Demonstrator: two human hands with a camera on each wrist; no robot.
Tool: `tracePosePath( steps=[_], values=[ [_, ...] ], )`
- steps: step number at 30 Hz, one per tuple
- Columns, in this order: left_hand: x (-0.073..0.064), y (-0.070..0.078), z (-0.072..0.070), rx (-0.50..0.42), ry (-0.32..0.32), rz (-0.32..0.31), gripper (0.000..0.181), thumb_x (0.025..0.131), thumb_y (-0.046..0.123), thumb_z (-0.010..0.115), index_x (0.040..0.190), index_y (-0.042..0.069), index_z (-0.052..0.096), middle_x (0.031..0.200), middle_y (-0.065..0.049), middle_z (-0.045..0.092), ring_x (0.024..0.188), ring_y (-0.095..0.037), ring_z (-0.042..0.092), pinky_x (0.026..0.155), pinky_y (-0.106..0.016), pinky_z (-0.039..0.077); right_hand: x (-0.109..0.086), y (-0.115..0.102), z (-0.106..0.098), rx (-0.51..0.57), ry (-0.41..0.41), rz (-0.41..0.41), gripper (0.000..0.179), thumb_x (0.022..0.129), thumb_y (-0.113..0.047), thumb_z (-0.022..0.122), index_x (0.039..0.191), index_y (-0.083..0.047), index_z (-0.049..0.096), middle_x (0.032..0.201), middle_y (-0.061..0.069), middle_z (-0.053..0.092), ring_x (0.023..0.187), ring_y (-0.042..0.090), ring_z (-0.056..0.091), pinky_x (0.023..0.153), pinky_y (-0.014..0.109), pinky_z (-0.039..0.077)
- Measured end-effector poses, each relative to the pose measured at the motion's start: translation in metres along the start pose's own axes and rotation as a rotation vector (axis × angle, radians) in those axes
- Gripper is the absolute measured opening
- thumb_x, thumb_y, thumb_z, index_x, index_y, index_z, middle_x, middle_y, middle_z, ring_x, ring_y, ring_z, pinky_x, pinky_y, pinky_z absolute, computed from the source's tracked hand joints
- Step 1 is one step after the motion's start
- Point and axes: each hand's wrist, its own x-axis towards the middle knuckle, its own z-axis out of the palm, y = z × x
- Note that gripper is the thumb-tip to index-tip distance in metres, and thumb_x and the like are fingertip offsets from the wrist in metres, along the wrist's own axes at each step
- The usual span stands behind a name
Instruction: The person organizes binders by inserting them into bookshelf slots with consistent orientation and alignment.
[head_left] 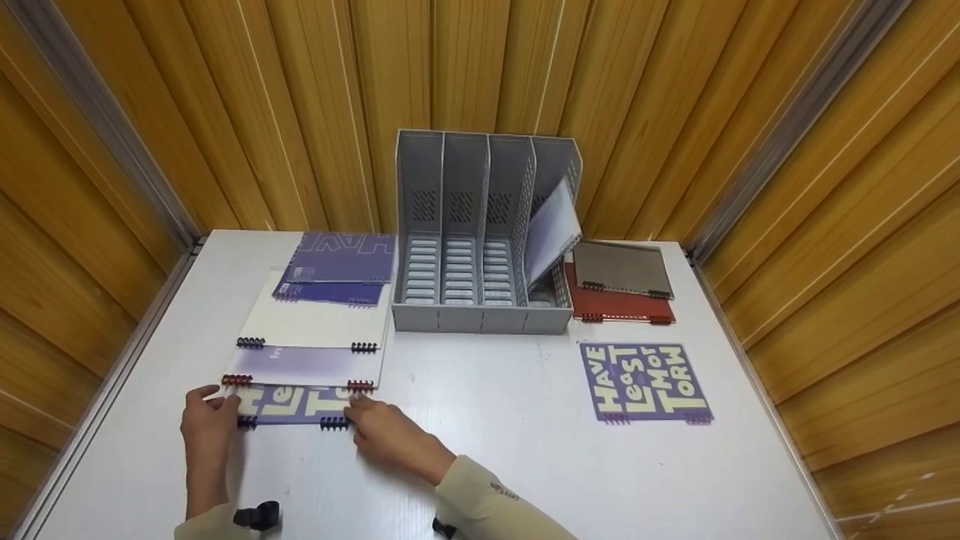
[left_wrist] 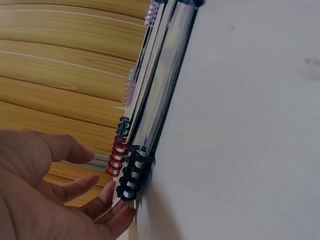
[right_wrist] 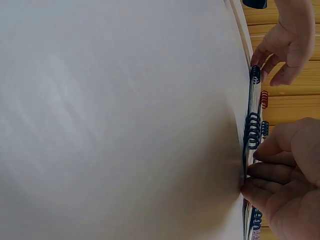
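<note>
At the near end of an overlapping row lies a purple notebook with cream letters, its black binding rings facing the person. The left hand touches its left corner with straight fingertips, thumb held apart. At the right corner, the right hand rests its fingertips against the edge, low by the table, with the thumb beside the black rings. Partly covering this notebook is a white-and-lilac notebook with red rings. Behind come a cream notebook and two purple notebooks.
A grey file holder with several compartments stands at the back middle; a pale notebook leans in its rightmost one. Beside it, a grey-brown notebook overlaps a red notebook. Another purple lettered notebook lies front right.
</note>
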Motion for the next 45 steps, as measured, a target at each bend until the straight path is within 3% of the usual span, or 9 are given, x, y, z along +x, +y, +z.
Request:
tracePosePath(
  steps=[3, 7, 17, 20, 23, 26, 28, 32, 45],
  values=[
    [-0.003, -0.004, -0.004, -0.061, 0.003, -0.036, 0.057, 0.101, 0.013, 0.051, 0.148, -0.011, 0.032, 0.126, -0.030, 0.051, 0.096, -0.029, 0.057, 0.065, -0.025, 0.047, -0.002, -0.002, -0.001, -0.010, -0.033, 0.003, 0.024, 0.098, -0.011, 0.061, 0.121, -0.010, 0.069, 0.127, 0.003, 0.067, 0.104, 0.013, 0.068, 0.082, 0.019, 0.055],
    [-0.006, -0.009, -0.008, -0.172, 0.021, -0.075, 0.057, 0.101, 0.010, 0.055, 0.150, -0.008, 0.033, 0.121, -0.022, 0.052, 0.085, -0.013, 0.055, 0.063, -0.021, 0.047, -0.002, -0.002, -0.002, 0.003, -0.056, 0.006, 0.016, 0.098, -0.011, 0.062, 0.111, -0.013, 0.071, 0.112, -0.001, 0.071, 0.081, 0.008, 0.063, 0.065, 0.017, 0.050],
    [-0.016, -0.018, -0.006, -0.265, -0.025, -0.146, 0.062, 0.102, 0.015, 0.053, 0.155, -0.007, 0.030, 0.147, -0.034, 0.044, 0.115, -0.024, 0.055, 0.067, -0.014, 0.043, -0.002, 0.001, -0.003, 0.050, -0.049, 0.019, 0.011, 0.098, -0.010, 0.063, 0.101, -0.012, 0.074, 0.089, -0.002, 0.069, 0.063, 0.007, 0.050, 0.055, 0.016, 0.043],
    [-0.015, -0.020, -0.006, -0.340, -0.031, -0.231, 0.061, 0.103, 0.020, 0.053, 0.156, -0.001, 0.033, 0.152, -0.029, 0.043, 0.125, -0.022, 0.057, 0.074, -0.011, 0.048, -0.002, 0.003, -0.006, 0.061, -0.044, 0.020, 0.014, 0.098, -0.009, 0.062, 0.104, -0.012, 0.075, 0.090, 0.000, 0.069, 0.062, 0.007, 0.049, 0.054, 0.015, 0.042],
    [-0.016, -0.019, -0.006, -0.443, -0.055, -0.296, 0.060, 0.105, 0.025, 0.054, 0.157, 0.004, 0.034, 0.158, -0.021, 0.039, 0.142, -0.023, 0.044, 0.088, -0.010, 0.049, -0.001, 0.004, -0.008, 0.054, -0.045, 0.020, 0.014, 0.097, -0.008, 0.063, 0.104, -0.011, 0.075, 0.090, 0.000, 0.069, 0.062, 0.008, 0.049, 0.054, 0.015, 0.043],
    [-0.021, -0.016, -0.006, -0.563, -0.065, -0.326, 0.059, 0.105, 0.028, 0.058, 0.156, 0.006, 0.037, 0.144, -0.014, 0.056, 0.124, -0.009, 0.059, 0.095, -0.015, 0.049, -0.001, 0.005, -0.008, 0.058, -0.039, 0.019, 0.012, 0.096, -0.008, 0.063, 0.102, -0.011, 0.074, 0.088, -0.001, 0.068, 0.062, 0.008, 0.049, 0.054, 0.015, 0.042],
    [-0.023, -0.014, -0.007, -0.628, -0.079, -0.324, 0.061, 0.104, 0.029, 0.059, 0.155, 0.003, 0.037, 0.120, -0.004, 0.069, 0.105, 0.000, 0.065, 0.094, -0.016, 0.050, -0.001, 0.005, -0.008, 0.056, -0.035, 0.008, 0.012, 0.096, -0.008, 0.063, 0.101, -0.011, 0.074, 0.089, 0.000, 0.069, 0.062, 0.008, 0.050, 0.055, 0.015, 0.043],
    [-0.027, -0.005, -0.010, -0.722, -0.119, -0.311, 0.063, 0.104, 0.031, 0.058, 0.152, -0.003, 0.035, 0.084, 0.012, 0.071, 0.085, 0.002, 0.069, 0.091, -0.019, 0.053, -0.001, 0.005, -0.008, 0.060, -0.025, -0.002, 0.015, 0.097, -0.008, 0.063, 0.105, -0.010, 0.075, 0.095, 0.000, 0.071, 0.067, 0.008, 0.056, 0.060, 0.015, 0.048],
    [-0.049, 0.019, -0.018, -0.869, -0.174, -0.237, 0.058, 0.109, 0.022, 0.044, 0.155, -0.008, 0.025, 0.106, 0.001, 0.063, 0.097, -0.005, 0.070, 0.099, -0.026, 0.049, -0.004, 0.002, -0.011, 0.232, -0.018, 0.093, 0.024, 0.091, -0.002, 0.063, 0.111, -0.010, 0.074, 0.100, 0.001, 0.073, 0.065, 0.004, 0.047, 0.056, 0.015, 0.040]
  ],
)
